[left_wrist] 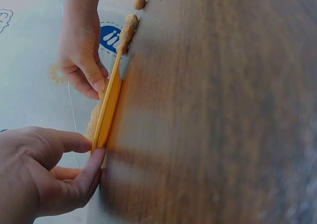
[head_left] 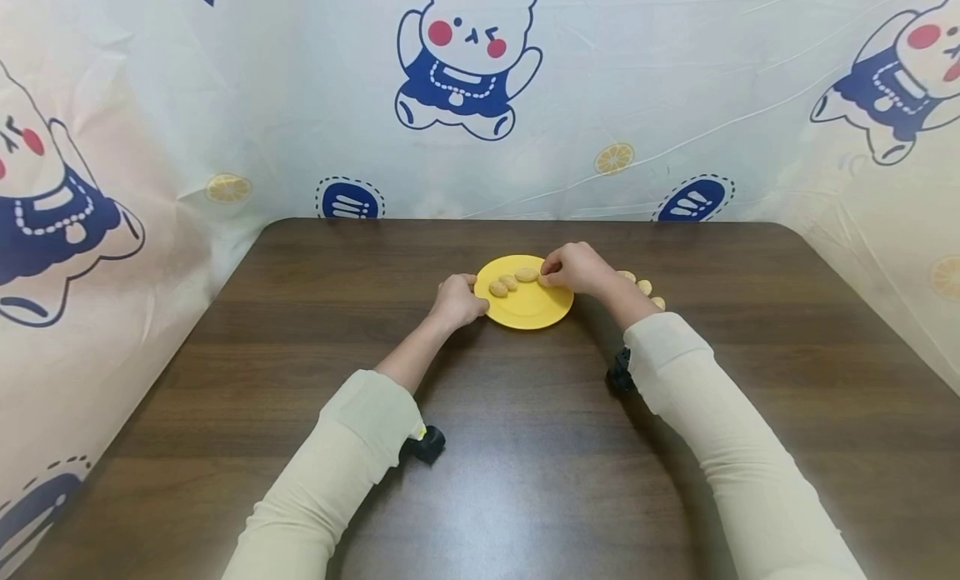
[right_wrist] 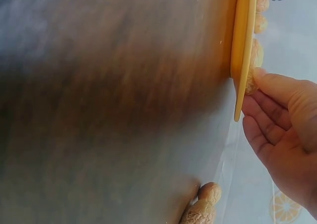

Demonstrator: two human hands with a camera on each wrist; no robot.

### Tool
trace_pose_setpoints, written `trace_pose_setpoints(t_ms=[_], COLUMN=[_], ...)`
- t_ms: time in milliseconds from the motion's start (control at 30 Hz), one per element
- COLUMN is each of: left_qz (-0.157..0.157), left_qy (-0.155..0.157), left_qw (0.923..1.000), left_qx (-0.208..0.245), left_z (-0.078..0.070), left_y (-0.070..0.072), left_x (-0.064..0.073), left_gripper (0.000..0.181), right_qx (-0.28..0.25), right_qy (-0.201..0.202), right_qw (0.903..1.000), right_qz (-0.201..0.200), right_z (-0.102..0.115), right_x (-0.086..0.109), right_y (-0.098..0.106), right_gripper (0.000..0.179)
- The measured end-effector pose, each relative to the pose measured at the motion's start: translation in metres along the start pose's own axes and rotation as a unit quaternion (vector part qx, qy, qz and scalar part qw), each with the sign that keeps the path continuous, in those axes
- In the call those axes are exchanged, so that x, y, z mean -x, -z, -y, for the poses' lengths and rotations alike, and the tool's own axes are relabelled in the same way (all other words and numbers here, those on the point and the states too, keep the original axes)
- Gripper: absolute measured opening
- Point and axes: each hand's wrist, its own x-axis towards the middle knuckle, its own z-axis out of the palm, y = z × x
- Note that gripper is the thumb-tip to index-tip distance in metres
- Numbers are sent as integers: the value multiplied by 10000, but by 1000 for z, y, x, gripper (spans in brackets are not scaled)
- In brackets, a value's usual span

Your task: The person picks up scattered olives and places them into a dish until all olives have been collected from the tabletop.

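A yellow plate (head_left: 528,315) lies on the brown table, with several unshelled peanuts (head_left: 527,274) on its far and left part. At the plate's left rim, my left hand (head_left: 456,302) grips the edge between thumb and fingers. Over the right side of the plate, my right hand (head_left: 583,269) pinches a peanut (right_wrist: 250,86) between thumb and fingertips, low against the plate's surface. In the left wrist view the plate (left_wrist: 111,105) appears edge-on and partly covers the right hand's fingertips.
More peanuts (head_left: 644,287) lie on the table (head_left: 300,330) just right of the plate, partly behind my right forearm. A patterned cloth (head_left: 300,88) with cartoon bears hangs behind the table and along both sides.
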Motion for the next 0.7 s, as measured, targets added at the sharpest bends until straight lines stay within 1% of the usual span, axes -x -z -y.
trace_pose_setpoints(t_ms=[200,400,533,700], left_qz=[-1,-13,-13,-20], left_qy=[29,1,-33,18], left_qw=[10000,10000,10000,10000], left_qx=[45,74,43,59], left_z=[1,0,0,-1], left_y=[0,0,0,-1], left_x=[0,2,2,2], left_gripper=[59,60,59,59], right_qx=[154,201,317,191], right_qy=[68,24,-30,-46], right_qw=[9999,9998,9995,9998], right_qz=[-21,-83,-19,60], right_z=[0,-1,-3,-10], right_x=[-1,6,12,20], right_y=[-1,2,6,10], right_gripper=[24,33,30,29])
